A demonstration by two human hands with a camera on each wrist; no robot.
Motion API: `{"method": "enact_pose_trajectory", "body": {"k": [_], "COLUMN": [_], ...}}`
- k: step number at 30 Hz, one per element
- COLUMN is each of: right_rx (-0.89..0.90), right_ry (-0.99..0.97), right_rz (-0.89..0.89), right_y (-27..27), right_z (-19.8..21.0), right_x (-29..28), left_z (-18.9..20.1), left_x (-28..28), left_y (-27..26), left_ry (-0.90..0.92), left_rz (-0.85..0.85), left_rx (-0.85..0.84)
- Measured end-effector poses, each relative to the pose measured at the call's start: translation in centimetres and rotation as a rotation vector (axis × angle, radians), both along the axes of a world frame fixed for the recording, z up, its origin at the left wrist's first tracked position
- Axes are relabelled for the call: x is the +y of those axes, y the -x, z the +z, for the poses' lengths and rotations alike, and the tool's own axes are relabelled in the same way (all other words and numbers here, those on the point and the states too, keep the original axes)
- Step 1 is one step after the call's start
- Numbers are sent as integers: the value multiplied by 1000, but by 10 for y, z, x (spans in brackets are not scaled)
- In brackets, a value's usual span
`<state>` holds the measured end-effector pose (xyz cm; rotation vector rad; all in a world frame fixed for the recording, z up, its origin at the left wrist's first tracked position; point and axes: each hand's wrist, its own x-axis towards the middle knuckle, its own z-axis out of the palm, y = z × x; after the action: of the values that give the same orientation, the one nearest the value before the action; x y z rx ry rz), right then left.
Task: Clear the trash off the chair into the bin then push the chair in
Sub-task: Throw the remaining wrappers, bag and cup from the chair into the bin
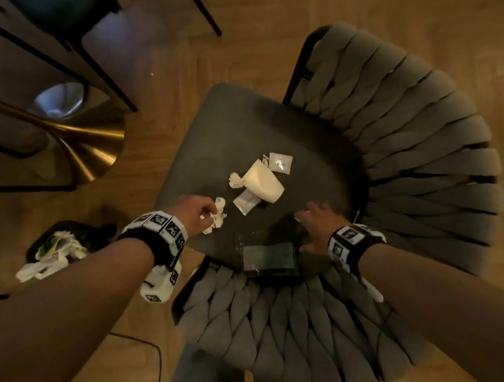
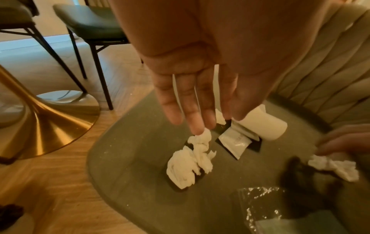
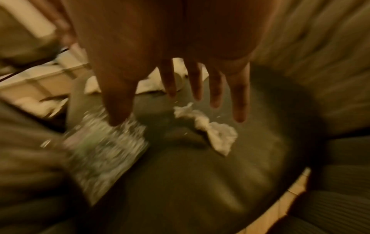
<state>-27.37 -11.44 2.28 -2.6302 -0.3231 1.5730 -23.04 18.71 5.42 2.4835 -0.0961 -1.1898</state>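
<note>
Left hand (image 2: 200, 98) reaches with straight fingers, one tip touching the tissue (image 2: 188, 164) on the chair (image 1: 214, 129); tissue stretches toward the wrist. Right hand (image 1: 318, 228), fingers spread, hovers above another wad (image 3: 208, 129). Bin (image 1: 61, 246) stands left.

right wrist view motion-blurred, clear wrapper (image 3: 104, 150) perhaps plastic, sachet (image 1: 281, 163) print unreadable

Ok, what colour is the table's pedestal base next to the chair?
Shiny gold, brushed-metal look; the table base shows best in the left wrist view.
</note>
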Motion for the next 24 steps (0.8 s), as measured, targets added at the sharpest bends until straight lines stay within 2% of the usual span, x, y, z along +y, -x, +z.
{"method": "enact_pose_trajectory", "body": {"k": [2, 7, 11, 14, 16, 19, 22, 24], "right_rx": [26, 69, 23, 59, 64, -17, -53, -77], "right_ry": [9, 88, 22, -109, -151, -147, -168, -200], "right_rz": [101, 142, 195, 211, 195, 97, -15, -26], "right_y": [13, 37, 39, 27, 17, 2, -10, -17], "right_z": [-8, -45, -60, -62, -59, -51, -45, -42], "right_x": [16, 44, 51, 51, 49, 38, 23, 15], "left_z": [-8, -28, -49, -61, -67, -75, -82, -85], "left_x": [-1, 8, 16, 11, 1, -14, -22, -27], "left_y": [0, -3, -4, -5, -6, -5, -3, -5], "left_ry": [-30, -57, -131, -151, -158, -166, -144, -122], "left_rz": [-28, -30, -255, -520, -635, -692, -694, -639], "left_rx": [14, 15, -3, -65, -73, -16, -26, -39]}}
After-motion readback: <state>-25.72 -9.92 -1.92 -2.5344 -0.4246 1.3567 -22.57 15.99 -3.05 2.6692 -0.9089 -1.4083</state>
